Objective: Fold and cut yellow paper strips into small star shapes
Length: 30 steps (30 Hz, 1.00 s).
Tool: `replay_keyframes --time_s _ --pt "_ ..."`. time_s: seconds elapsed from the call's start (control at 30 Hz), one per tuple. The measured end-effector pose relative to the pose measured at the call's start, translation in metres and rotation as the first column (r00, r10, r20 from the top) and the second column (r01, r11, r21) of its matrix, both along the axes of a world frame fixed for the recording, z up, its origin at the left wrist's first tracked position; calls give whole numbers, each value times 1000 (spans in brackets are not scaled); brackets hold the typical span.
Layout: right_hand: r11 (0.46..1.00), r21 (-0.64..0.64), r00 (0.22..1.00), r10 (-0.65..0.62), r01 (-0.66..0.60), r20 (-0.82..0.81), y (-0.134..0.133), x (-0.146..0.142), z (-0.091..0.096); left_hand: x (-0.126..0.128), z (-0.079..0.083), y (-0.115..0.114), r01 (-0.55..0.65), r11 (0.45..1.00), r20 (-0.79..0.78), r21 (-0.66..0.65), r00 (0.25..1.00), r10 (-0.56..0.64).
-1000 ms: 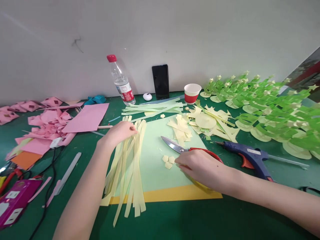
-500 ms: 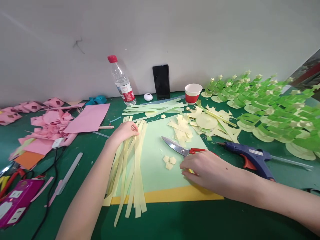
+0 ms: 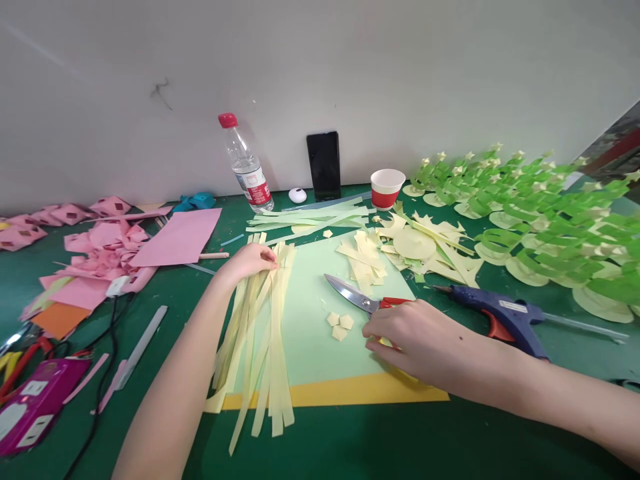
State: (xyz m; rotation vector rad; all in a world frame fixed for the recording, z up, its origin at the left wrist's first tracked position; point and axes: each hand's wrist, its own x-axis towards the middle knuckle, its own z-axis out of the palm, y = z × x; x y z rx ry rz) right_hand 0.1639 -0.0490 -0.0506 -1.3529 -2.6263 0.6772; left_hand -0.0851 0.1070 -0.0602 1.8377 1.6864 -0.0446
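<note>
Pale yellow paper strips (image 3: 277, 347) lie lengthwise in a loose bundle over a light green sheet (image 3: 310, 360). At the upper part of the bundle, my left hand (image 3: 253, 260) has its thumb and fingertips closed on a strip. My right hand (image 3: 407, 330) is curled over the red and yellow handles of a pair of scissors (image 3: 350, 292), whose blades point away to the left. Part of the handles is hidden beneath it. Several small folded paper pentagons (image 3: 341, 323) sit between the two hands.
Yellow paper scraps (image 3: 415, 243), a paper cup (image 3: 387, 190), a bottle (image 3: 250, 177) and a phone (image 3: 323, 165) are at the back. To the right are a glue gun (image 3: 505, 310) and green paper spirals (image 3: 540, 220). Pink paper (image 3: 177, 237) and a purple power strip (image 3: 37, 407) are left.
The whole view has shifted very slightly. Both hands keep nearly the same place and pose, and the strips and scissors lie as before.
</note>
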Motion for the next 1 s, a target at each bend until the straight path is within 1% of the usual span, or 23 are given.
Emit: replay_keyframes --time_s 0.13,0.27,0.37,0.43,0.47,0.5,0.53,0.57,0.6,0.63,0.7,0.83,0.87,0.9,0.93,1.0 --pt "999 -5 998 -33 33 -44 -1 1 2 -4 15 -4 -75 995 58 72 996 71" --pt "994 -7 987 -106 106 -123 -1 1 11 -4 37 -15 -187 961 202 201 968 146" --pt "986 -12 965 -165 166 -203 3 1 20 6 52 -31 -222 932 315 287 941 128" --pt "973 -34 915 -224 226 -336 6 2 25 19 58 -46 -209 928 372 310 925 84" --pt "963 -71 864 -265 260 -427 7 3 26 27 60 -54 -193 931 394 310 917 59" --pt "950 -133 798 -309 282 -518 8 4 28 36 61 -63 -158 940 421 303 907 17" --pt "934 -212 722 -358 289 -592 8 5 29 45 61 -73 -89 959 465 268 884 -48" --pt "915 -293 655 -404 278 -639 8 6 31 54 61 -81 -15 973 507 228 855 -106" --pt "896 -362 609 -440 256 -660 8 7 32 62 60 -90 48 983 540 177 830 -138" --pt "880 -415 579 -466 229 -668 8 8 33 69 60 -96 91 988 576 128 804 -149" --pt "858 -472 524 -503 205 -687 8 10 34 77 57 -106 167 985 629 49 761 -160" --pt "833 -496 373 -553 244 -745 13 13 36 80 51 -108 212 977 668 -37 732 -133" --pt "829 -497 353 -559 257 -750 15 13 37 80 50 -107 221 973 673 -58 729 -126" --pt "826 -498 358 -563 263 -745 16 13 37 79 48 -106 234 969 676 -74 726 -123" --pt "826 -502 384 -564 258 -731 16 13 38 79 47 -106 245 966 680 -82 722 -126" --pt "831 -510 470 -549 221 -691 16 13 39 79 47 -106 271 959 684 -84 716 -143"
